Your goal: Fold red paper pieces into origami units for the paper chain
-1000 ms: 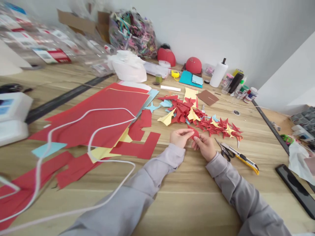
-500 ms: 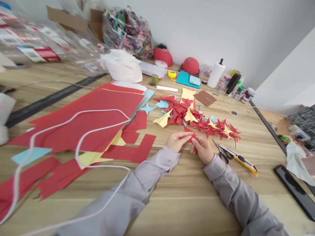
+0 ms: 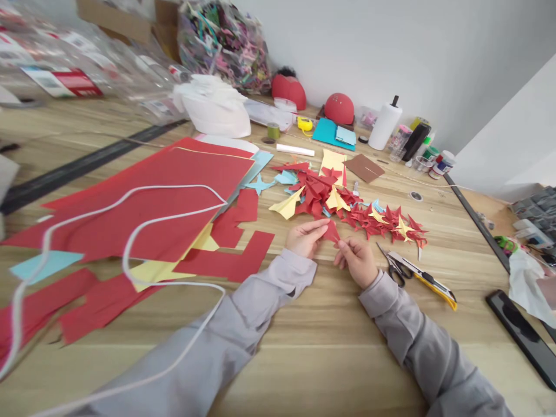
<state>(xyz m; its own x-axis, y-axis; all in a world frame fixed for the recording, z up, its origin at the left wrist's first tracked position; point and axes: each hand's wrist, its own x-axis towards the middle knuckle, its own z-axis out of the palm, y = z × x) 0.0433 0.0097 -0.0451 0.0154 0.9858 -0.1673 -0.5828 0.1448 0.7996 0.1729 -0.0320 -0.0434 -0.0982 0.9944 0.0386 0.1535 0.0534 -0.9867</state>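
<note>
Item: wooden table (image 3: 330, 347), pale grain, matte, my landmark for all that follows.

Item: small red paper piece (image 3: 332, 231), thin, flat-coloured, folded to a pointed, roughly triangular shape (finer creases too small to tell). It was held just above the table near its middle, between my two hands.

Item: my left hand (image 3: 305, 237), grey sleeve to the wrist, fingers curled narrow, thumb and fingertips pinched on the left edge of the red paper piece.

Item: my right hand (image 3: 357, 259), also in a grey sleeve, fingers drawn close, pinching the piece's lower right corner; its heel lay low to the table.

Item: heap of folded paper shapes (image 3: 347, 205), mostly red with some yellow and pale blue, sharp-pointed and star-like, spread on the table just beyond my hands.

Item: scissors (image 3: 393, 266), dark handles, lying flat on the table just right of my right hand, touching or nearly touching a yellow utility knife (image 3: 428, 279) (long and slim).

Item: large red paper sheets (image 3: 143, 202), smooth, with cut-out offcuts and yellow paper beneath, covering the table's left half.

Item: white cord (image 3: 130, 255), soft and looping, lying over those sheets.

Item: white bottle (image 3: 384, 124), cylindrical, dark-tipped, upright at the table's far edge by the wall.
</note>
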